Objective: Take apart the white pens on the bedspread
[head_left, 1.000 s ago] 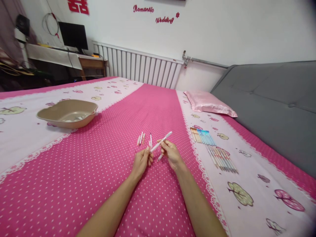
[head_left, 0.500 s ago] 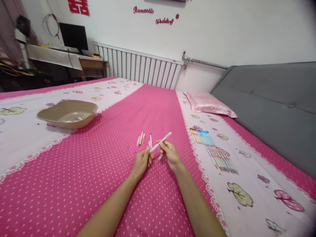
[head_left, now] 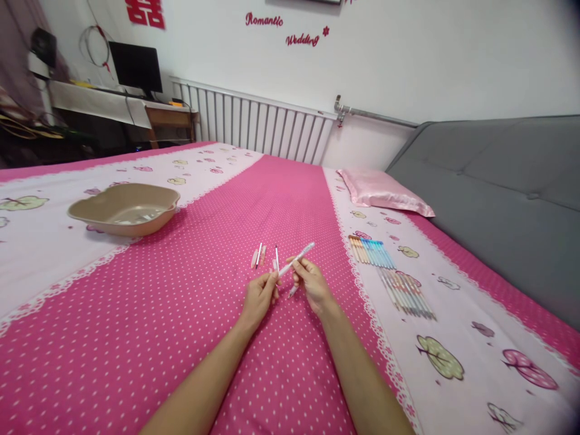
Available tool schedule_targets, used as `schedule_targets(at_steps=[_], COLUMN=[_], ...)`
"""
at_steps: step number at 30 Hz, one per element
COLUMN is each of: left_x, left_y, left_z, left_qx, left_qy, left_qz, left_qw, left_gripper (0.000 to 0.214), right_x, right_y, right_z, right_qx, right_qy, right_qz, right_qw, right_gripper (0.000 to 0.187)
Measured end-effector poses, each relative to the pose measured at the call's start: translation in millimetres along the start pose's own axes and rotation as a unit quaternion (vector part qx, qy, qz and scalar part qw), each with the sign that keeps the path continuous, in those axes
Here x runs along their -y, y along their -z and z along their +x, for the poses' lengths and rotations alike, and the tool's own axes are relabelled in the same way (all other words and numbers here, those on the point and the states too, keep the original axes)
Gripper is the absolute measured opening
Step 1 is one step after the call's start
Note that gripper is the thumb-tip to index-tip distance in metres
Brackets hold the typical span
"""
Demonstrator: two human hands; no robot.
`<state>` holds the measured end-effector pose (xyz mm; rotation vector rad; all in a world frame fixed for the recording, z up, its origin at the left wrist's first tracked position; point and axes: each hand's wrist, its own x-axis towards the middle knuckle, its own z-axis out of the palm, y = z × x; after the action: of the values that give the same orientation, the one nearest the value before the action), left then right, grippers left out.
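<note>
The pen's [head_left: 296, 260] lower end was hidden by the left hand [head_left: 259, 297]; small parts [head_left: 263, 255] beyond could not be identified.

Bed [head_left: 136, 338]: it spreads out in front of me under a pink sheet, white-dotted down the middle, with pale side panels printed with small trees.
Tan bowl [head_left: 124, 209]: my landmark; it stands on the left pale panel, its right edge reaching the dotted stripe.
Loose pen parts [head_left: 265, 255]: a few short pieces on the dotted stripe, well right of the bowl and a little nearer me.
Row of pens [head_left: 392, 275]: laid side by side on the right pale panel, farther right of the bowl than the loose parts.
Pink pillow [head_left: 383, 191]: flat on the right panel, far right of the bowl.
</note>
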<state>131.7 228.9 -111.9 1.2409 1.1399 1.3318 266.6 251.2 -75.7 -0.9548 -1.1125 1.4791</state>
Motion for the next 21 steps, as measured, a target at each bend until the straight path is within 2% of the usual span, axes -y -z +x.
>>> schedule_targets(at_steps=[8, 12, 16, 18, 21], left_x=[-1.5, -4.9, -4.3, -3.2, -1.9], left_y=[-0.4, -1.3, -2.3, -2.1, -0.8], left_z=[-0.3, -0.9, 0.4, 0.8, 0.7], left_qx=[0.013, 0.004, -0.025, -0.012, 0.007], left_qy=[0.052, 0.033, 0.005, 0.006, 0.021], left_qz=[-0.026, -0.062, -0.048, -0.039, -0.023], left_qw=[0.998, 0.998, 0.999, 0.999, 0.999], left_gripper=[0.055, 0.04, 0.038, 0.033, 0.038], right_x=[5.4, 4.4, -0.6, -2.3, -0.8], right_y=[-4.5, -3.4, -2.6, -2.9, -1.5], right_z=[-2.9, -2.4, -0.9, -0.3, 0.3], right_qx=[-0.005, -0.011, -0.012, -0.012, -0.019], right_qy=[-0.013, -0.019, -0.018, -0.012, -0.003], right_qz=[0.024, 0.026, 0.018, 0.018, 0.038], right_qw=[1.0, 0.999, 1.0, 1.0, 0.999], right_gripper=[0.033, 0.035, 0.036, 0.035, 0.031])
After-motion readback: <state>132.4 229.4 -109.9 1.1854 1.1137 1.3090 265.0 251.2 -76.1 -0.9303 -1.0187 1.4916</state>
